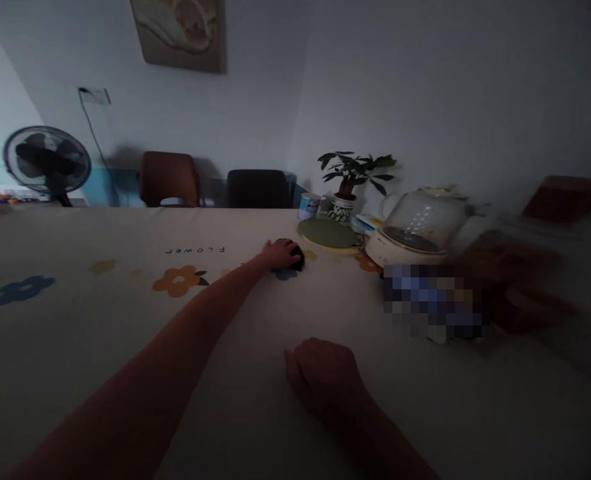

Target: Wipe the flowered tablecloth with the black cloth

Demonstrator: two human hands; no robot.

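My left hand (278,254) is stretched far out across the table and closed over a small black object (296,258) lying on the floral tablecloth (100,313). What the black object is I cannot tell. My right hand (325,377) rests near me on the cloth as a loose fist with nothing visible in it.
Beyond the left hand lie a round green mat (328,234), a glass kettle on a white base (415,230), a potted plant (348,183) and a mug (309,205). Two chairs (169,179) stand at the far edge, a fan (47,162) at left. Brown items (515,283) sit at right.
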